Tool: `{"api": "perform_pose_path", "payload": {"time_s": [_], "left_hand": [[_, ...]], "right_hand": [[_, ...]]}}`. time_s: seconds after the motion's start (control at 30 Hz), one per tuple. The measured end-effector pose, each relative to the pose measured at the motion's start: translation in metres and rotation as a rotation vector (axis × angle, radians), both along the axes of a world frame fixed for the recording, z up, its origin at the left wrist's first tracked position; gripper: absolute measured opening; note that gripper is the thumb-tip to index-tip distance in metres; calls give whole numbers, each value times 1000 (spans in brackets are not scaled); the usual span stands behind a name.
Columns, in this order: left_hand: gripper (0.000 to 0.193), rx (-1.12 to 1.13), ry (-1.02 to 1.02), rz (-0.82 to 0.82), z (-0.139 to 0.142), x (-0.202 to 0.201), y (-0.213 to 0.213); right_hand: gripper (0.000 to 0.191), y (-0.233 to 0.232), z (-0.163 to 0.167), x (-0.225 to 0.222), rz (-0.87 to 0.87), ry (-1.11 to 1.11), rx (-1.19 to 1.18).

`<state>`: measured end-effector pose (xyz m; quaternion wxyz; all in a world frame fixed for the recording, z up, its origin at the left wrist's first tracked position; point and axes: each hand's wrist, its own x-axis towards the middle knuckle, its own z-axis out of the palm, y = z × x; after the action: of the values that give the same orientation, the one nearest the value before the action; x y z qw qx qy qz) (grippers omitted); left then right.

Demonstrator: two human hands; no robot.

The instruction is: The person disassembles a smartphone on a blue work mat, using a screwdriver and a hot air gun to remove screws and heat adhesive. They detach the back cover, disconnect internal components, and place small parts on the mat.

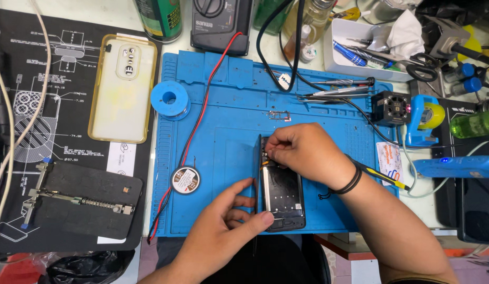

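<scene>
Left hand (229,218): fingers loosely curled, thumb and fingertips bracing the lower left edge of the opened phone (282,192), which lies on the blue repair mat (228,121) between both hands; its thin panel (258,173) stands on edge beside the thumb. Right hand (303,152): fingers pinched down at the phone's top end, wrist angled in from the right; what they pinch is hidden. A small round tin (185,180) sits left of the left hand.

Bench: a white worktop (118,16) was seen under even light | Covering: a blue mat (228,105) was laid centrally | Left: a black printed mat (71,94) was spread.
</scene>
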<state>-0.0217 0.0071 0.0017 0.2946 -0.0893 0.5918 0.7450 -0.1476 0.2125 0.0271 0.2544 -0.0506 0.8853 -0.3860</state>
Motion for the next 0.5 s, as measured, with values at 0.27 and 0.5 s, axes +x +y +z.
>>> {"api": "perform_pose_path", "payload": {"time_s": [0.27,0.5], "left_hand": [[80,-4,36,-33,1,2,1],[82,30,42,-52,4,1,1]], "right_hand": [[10,-4,0,0,-24,50,32],[9,-5,3,-7,17,-47,62]]}}
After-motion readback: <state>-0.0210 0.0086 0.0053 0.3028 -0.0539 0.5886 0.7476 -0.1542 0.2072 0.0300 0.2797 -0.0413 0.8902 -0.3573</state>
